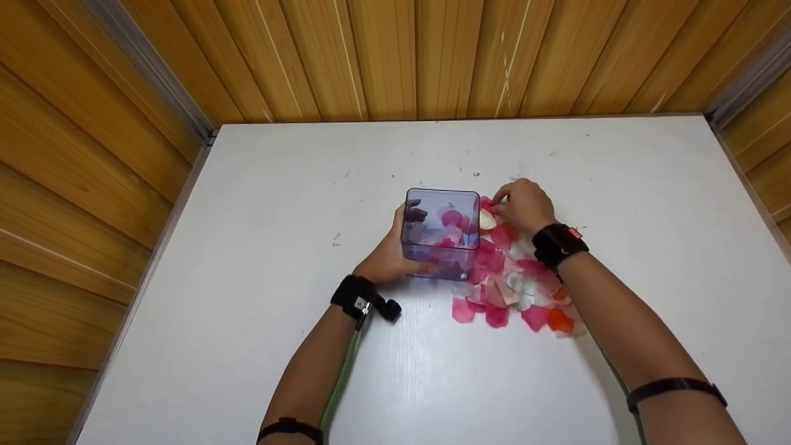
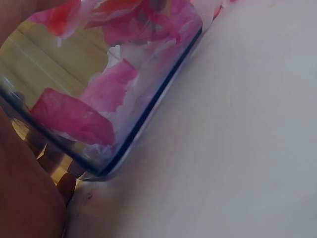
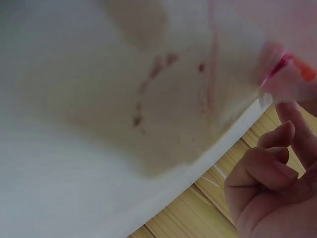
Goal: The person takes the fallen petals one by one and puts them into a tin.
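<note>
Clear square plastic container (image 1: 440, 233) on the white table (image 1: 247, 247), near the middle, a few pink petals already inside, seen through the wall in the left wrist view (image 2: 74, 116). Left hand (image 1: 386, 256) wrapped round the near left side of the container, fingers showing through the far wall, thumb on the near edge: a bracing grip, probably to keep the light box from sliding or tipping while petals go in. Container kept just beside the pile of fabric petals (image 1: 513, 287), touching its edge, so the trip from pile to opening stays short. Pile of pink, red, white and orange petals spread loosely to the right of the container and toward the near edge of the table, flat and thin, hence the fingertip work rather than a scoop. Right hand (image 1: 522, 205) at the far end of the pile, right next to the container's top corner, fingers curled together; right wrist view shows fingertips (image 3: 285, 136) bent in close to a pink-and-white petal (image 3: 282, 74), seemingly pinching it, though blurred. Black wrist bands (image 1: 559, 244) on both arms. Wooden panel walls (image 1: 395, 55) round the table on three sides.
</note>
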A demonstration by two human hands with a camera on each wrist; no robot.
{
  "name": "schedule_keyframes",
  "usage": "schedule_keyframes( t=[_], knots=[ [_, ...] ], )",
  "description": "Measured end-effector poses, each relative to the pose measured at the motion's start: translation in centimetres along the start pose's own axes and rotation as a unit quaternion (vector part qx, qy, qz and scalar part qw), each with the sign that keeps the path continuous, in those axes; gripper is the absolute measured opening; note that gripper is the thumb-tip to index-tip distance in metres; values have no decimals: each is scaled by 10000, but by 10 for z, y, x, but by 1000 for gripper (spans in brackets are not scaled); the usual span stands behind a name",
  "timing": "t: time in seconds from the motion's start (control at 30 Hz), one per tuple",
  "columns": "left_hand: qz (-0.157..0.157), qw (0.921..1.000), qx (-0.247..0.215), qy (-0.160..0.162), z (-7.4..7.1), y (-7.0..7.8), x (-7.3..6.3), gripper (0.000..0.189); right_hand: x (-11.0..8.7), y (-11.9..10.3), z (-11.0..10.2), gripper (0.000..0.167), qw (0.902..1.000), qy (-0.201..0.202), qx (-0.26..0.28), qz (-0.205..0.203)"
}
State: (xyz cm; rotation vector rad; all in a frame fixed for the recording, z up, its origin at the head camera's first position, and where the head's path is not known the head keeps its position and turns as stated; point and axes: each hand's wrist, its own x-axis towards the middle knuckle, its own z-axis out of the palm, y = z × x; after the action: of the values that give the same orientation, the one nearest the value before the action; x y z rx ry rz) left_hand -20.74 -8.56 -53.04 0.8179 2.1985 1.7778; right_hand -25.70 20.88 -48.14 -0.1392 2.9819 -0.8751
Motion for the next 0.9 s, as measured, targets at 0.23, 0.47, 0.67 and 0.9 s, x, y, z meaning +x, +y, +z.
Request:
schedule_keyframes(
  t=[0.23,0.47,0.67,0.9],
  knots=[
    [34,9999,-25,-101,0,0,1,124,-13,-3,-15,24,9982,440,395,-71],
    [27,9999,-89,-47,-2,0,1,124,-35,-26,-39,25,9913,1000,562,-649],
    [5,9999,-110,-39,-2,-1,-1,123,-51,-37,-43,18,9858,1121,732,-1013],
    [-44,9999,-118,-29,-1,-1,0,122,-70,-59,-41,13,9718,1364,1366,-1355]
  ],
)
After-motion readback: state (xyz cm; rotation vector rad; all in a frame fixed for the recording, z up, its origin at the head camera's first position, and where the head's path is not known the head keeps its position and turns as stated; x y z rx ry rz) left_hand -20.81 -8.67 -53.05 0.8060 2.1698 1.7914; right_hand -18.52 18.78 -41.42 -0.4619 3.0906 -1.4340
